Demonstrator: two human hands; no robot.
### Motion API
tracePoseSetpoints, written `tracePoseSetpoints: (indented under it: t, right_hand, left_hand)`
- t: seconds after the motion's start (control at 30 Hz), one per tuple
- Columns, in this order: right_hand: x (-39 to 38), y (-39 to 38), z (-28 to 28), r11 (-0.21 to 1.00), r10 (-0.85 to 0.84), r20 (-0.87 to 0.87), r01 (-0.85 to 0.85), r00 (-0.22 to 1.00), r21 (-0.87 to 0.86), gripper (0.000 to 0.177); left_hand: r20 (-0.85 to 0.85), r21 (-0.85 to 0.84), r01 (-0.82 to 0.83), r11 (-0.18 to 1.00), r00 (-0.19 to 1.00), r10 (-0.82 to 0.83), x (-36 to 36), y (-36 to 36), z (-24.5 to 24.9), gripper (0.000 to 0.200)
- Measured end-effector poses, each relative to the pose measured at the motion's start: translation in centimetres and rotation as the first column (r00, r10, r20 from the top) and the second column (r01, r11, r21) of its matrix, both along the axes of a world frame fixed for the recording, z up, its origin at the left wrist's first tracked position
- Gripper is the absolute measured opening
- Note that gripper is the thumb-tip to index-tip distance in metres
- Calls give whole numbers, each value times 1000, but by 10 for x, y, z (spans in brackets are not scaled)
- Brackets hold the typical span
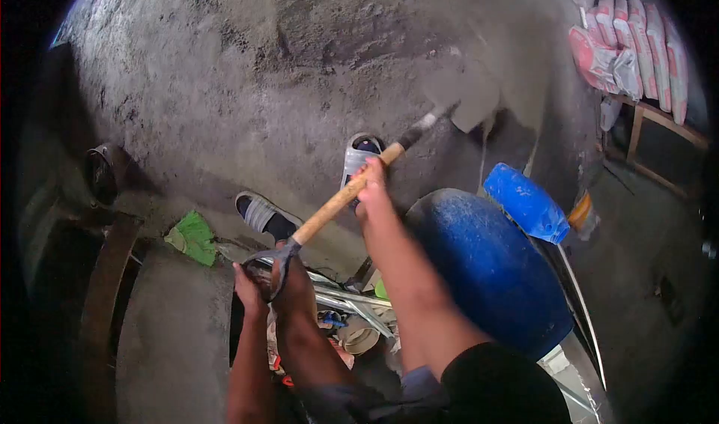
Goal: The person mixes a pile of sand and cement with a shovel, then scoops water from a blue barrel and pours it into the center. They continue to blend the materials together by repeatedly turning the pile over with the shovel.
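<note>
Clearly at the far left, a dark round opening point(103, 173) sits near the foot of a wide grey heap point(247, 102), which spreads across the top of the view. Next comes a crumpled green sheet point(195, 237), then the left hand point(252, 288), closed round the forked grip of a shovel point(337, 203). Beside that grip is one striped shoe point(260, 211); below lie metal strips point(359, 301) among mixed scraps. Further right, the right hand point(371, 181) wraps the wooden shaft near its dark upper part, with the other shoe point(359, 157) just behind. The shovel slants up to its blade point(477, 102) (grey like the mix around it, so its edge is hard to trace), which rests against the heap. Beyond stand a big blue barrel point(498, 267), a smaller blue container point(524, 199) just beside it, and stacked sacks point(633, 46) over a wooden frame point(636, 133).
</note>
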State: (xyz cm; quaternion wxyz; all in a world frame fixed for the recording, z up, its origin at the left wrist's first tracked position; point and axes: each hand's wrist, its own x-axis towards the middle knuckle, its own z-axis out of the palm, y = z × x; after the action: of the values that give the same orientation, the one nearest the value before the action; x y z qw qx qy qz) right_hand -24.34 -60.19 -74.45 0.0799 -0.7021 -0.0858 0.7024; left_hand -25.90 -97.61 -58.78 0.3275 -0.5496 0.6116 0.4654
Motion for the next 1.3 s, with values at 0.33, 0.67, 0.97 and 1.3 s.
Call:
tracePoseSetpoints:
  t: [0.33, 0.67, 0.97, 1.3]
  right_hand:
    - [-76, -38, 63, 989, 129, -54, -133, 990, -62, 18]
    - [-88, -38, 146, 966, 255, -43, -253, 966, 59, 19]
    - [-126, -32, 180, 676, 554, 345, -651, 758, 344, 22]
    - [-15, -59, 103, 992, 122, -8, -122, 993, 36, 21]
  left_hand:
    - [77, -116, -142, 983, 985, 151, -11, -5, 50, 47]
    - [263, 20, -227, 974, 941, 214, 22, -21, 87, 56]
    - [737, 259, -417, 872, 669, 101, 5, -9, 83, 61]
    - [323, 1, -87, 996, 943, 83, -2, -45, 75, 50]
